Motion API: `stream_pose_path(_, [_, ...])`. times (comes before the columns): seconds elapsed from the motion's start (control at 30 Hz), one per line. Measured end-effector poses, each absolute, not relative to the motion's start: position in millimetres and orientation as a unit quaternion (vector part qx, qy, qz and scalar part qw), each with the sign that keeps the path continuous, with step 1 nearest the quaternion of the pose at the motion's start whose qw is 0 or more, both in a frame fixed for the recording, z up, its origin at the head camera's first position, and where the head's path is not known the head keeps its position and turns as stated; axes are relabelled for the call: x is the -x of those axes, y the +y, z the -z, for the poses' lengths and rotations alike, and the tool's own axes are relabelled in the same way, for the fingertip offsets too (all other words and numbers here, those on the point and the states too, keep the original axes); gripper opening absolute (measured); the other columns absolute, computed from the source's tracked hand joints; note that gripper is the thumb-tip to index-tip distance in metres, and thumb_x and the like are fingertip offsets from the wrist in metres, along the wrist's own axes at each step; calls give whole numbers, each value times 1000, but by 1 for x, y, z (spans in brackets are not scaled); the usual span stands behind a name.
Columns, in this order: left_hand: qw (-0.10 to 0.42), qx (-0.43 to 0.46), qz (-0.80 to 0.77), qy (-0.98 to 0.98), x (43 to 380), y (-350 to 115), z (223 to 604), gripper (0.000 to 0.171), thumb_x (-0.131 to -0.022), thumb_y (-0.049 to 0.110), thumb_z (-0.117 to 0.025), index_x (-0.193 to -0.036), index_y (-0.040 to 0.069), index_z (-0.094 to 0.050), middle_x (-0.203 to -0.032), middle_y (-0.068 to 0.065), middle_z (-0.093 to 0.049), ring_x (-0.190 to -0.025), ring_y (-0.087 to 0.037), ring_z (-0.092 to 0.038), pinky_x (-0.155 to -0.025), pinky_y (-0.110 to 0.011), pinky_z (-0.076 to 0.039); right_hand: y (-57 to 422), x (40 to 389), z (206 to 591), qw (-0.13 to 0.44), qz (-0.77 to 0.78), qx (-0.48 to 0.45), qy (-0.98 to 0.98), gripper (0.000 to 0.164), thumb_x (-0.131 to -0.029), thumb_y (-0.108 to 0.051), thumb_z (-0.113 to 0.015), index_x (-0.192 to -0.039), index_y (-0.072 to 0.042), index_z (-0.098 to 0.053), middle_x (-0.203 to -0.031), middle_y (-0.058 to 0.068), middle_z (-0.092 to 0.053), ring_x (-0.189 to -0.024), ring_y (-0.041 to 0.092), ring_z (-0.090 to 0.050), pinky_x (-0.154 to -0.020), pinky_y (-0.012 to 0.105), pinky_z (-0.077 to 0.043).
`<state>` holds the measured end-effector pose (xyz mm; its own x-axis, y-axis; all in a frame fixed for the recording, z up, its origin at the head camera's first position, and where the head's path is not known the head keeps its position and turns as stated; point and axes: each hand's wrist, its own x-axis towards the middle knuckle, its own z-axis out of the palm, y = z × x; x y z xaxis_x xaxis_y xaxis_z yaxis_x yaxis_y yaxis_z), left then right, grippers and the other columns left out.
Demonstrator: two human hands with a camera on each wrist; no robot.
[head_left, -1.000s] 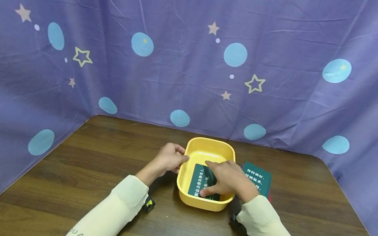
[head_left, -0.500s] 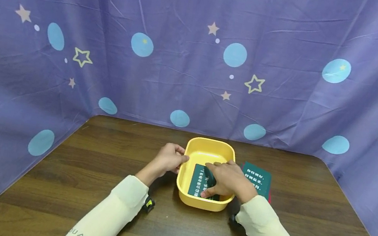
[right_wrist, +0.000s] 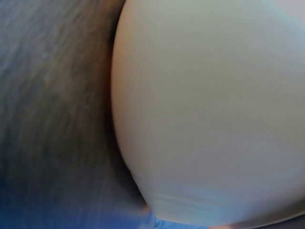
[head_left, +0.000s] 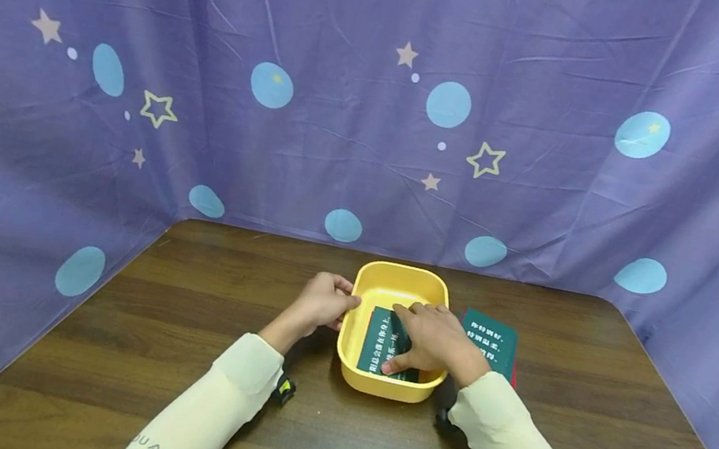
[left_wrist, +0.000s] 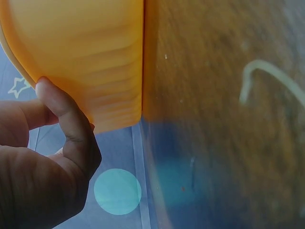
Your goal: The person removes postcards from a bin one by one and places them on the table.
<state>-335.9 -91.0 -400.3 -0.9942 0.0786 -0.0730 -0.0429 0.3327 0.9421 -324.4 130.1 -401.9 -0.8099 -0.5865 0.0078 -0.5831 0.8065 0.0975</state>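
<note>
A yellow plastic basin (head_left: 384,388) stands on the table in the head view. My left hand (head_left: 321,300) pinches its left rim, thumb on top and fingers against the outer wall. The left wrist view shows this hand (left_wrist: 62,138) at the basin wall (left_wrist: 95,62). Inside the basin lies a dark green notebook (head_left: 374,344) with white characters, a thin red edge showing at its left. My right hand (head_left: 433,340) reaches in over it, thumb at the near edge and fingers at the far edge. The right wrist view holds mostly the basin's outer wall (right_wrist: 205,109); the right fingers are hidden there.
Right of the basin lies another dark green notebook (head_left: 492,334), with red showing beneath its edge; the right wrist partly covers it. The brown wooden table (head_left: 222,264) ends at a purple curtain (head_left: 318,129) printed with stars and blue dots.
The notebook in the basin has shifted slightly toward the far side, and red now shows along its left edge. The right hand has barely moved; the left hand stays on the rim.
</note>
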Motion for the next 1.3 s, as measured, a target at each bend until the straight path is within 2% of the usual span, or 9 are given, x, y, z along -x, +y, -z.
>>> stream_pose_path(0.2, [53, -9, -578, 814, 336, -91, 400, 27, -92, 9, -64, -113, -7, -57, -90, -23, -65, -54, -15, -57, -46, -27, -56, 131, 325, 403, 63, 18, -312, -948, 116, -60, -84, -65, -145, -8, -42, -114, 10, -50, -101, 25, -47, -88, 36, -47])
stream_pose_path(0.37, [53, -8, -580, 813, 337, -91, 401, 26, -92, 8, -65, -111, -6, -57, -88, -22, -65, -53, -15, -57, -45, -27, -55, 132, 326, 403, 78, -12, -310, -948, 110, -61, -79, -70, -141, -8, -45, -112, 11, -48, -101, 27, -44, -86, 36, -48])
stream_pose_path(0.53, [53, -12, -582, 811, 337, -91, 401, 26, -91, 8, -65, -111, -7, -57, -90, -23, -65, -54, -16, -58, -46, -28, -56, 133, 327, 402, 73, -75, -304, -947, 99, -67, -68, -75, -140, -9, -45, -114, 9, -44, -102, 26, -40, -82, 35, -49])
stream_pose_path(0.7, [54, -13, -581, 812, 336, -92, 400, 28, -92, 8, -64, -114, -7, -57, -91, -23, -66, -57, -18, -60, -47, -29, -57, 133, 326, 398, 83, -158, -309, -934, 77, -78, -46, -79, -136, -8, -45, -113, 10, -43, -100, 24, -41, -81, 36, -50])
stream_pose_path(0.87, [53, -12, -578, 814, 336, -91, 399, 28, -92, 9, -64, -114, -7, -57, -91, -23, -66, -58, -18, -61, -48, -29, -57, 131, 326, 391, 88, -221, -321, -917, 46, -94, -18, -66, -131, -2, -45, -116, 13, -48, -106, 24, -46, -91, 40, -47])
stream_pose_path(0.97, [54, -13, -578, 814, 336, -91, 399, 29, -92, 8, -65, -114, -7, -56, -92, -23, -66, -59, -19, -62, -48, -29, -57, 131, 327, 387, 89, -254, -329, -905, 34, -97, -7, -56, -129, 2, -45, -117, 15, -53, -108, 26, -48, -93, 41, -46])
stream_pose_path(1.07, [56, -12, -580, 813, 337, -91, 400, 29, -91, 8, -65, -115, -8, -56, -92, -22, -66, -59, -19, -61, -48, -29, -57, 132, 326, 381, 94, -267, -334, -899, 31, -98, -1, -49, -129, 4, -44, -121, 18, -53, -112, 28, -49, -96, 44, -44])
stream_pose_path(1.23, [55, -12, -578, 814, 337, -91, 400, 28, -91, 8, -65, -113, -7, -57, -90, -21, -66, -56, -17, -60, -48, -29, -57, 137, 322, 368, 112, -271, -321, -900, 33, -99, 0, -46, -131, 4, -42, -128, 20, -50, -120, 34, -43, -101, 47, -40])
stream_pose_path(1.3, [55, -12, -577, 815, 337, -92, 400, 29, -91, 8, -65, -114, -8, -57, -90, -20, -66, -55, -16, -60, -48, -29, -57, 140, 321, 363, 125, -275, -318, -899, 32, -99, 0, -47, -131, 4, -42, -124, 18, -52, -114, 32, -44, -97, 45, -41])
